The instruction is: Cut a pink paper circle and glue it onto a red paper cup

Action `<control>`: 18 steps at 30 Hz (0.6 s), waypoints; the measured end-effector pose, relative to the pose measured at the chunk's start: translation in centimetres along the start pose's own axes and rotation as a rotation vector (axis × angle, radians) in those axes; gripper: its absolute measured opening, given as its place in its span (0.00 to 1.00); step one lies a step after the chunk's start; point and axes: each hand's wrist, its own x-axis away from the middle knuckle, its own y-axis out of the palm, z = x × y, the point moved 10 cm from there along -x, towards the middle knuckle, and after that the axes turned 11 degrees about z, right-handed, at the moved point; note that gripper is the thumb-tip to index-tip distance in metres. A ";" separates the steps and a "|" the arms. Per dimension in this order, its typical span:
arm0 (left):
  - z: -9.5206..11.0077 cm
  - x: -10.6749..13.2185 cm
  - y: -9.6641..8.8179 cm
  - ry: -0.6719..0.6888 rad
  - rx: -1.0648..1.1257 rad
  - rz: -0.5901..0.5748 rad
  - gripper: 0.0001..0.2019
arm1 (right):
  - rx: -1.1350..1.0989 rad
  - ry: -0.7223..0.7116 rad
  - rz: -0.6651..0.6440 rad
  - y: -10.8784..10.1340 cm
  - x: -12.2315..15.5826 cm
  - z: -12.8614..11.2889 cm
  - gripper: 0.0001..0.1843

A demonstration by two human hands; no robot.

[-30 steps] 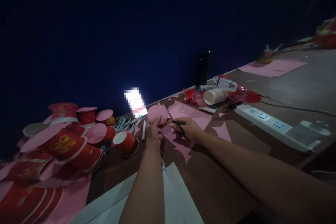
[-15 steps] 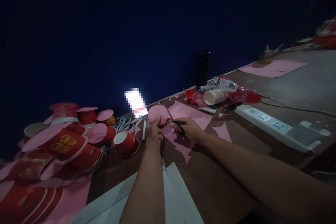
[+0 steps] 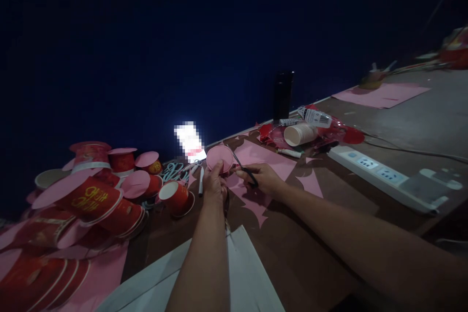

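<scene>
My left hand (image 3: 215, 186) pinches a round pink paper disc (image 3: 220, 156) with the thumb on its face; a faint ring runs just inside its edge. Black-handled scissors (image 3: 250, 176) are in my right hand (image 3: 266, 181), their blades pointing up and left beside the disc's right edge. Whether the blades touch the paper I cannot tell. Under and around both hands lie pink paper offcuts (image 3: 280, 158). A white marker (image 3: 201, 183) lies just left of my left hand, and beyond it a red paper cup (image 3: 175, 200) rests on its side.
Several red cups with pink discs (image 3: 98, 197) are piled on the left. A glowing pixelated screen (image 3: 190, 141) stands behind my left hand. Stacked white cups (image 3: 300, 134) lie by plastic wrapping at the back. A power strip (image 3: 380, 175) is at right, white sheets (image 3: 252, 278) in front.
Both hands hold almost the same position, with the disc and scissors still together. The whole view has shifted very slightly.
</scene>
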 end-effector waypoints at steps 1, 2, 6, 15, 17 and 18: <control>0.1 0.1 0.1 0.007 -0.003 -0.004 0.16 | 0.000 0.002 0.002 0.0 0.0 0.1 0.24; 0.2 0.1 0.1 0.012 -0.008 -0.013 0.16 | 0.002 0.003 0.002 0.0 0.0 0.2 0.24; 0.3 0.2 0.0 0.020 -0.016 -0.001 0.15 | 0.009 -0.005 -0.001 0.0 0.0 0.1 0.24; 0.2 0.2 -0.1 0.007 0.013 0.000 0.17 | -0.012 0.013 0.011 0.0 0.0 0.1 0.24; 0.2 0.2 -0.2 0.005 0.020 0.006 0.17 | -0.034 0.027 0.008 0.1 0.1 0.2 0.24; 0.2 0.2 -0.1 0.003 0.025 0.005 0.17 | -0.041 0.031 0.002 0.2 0.1 0.2 0.24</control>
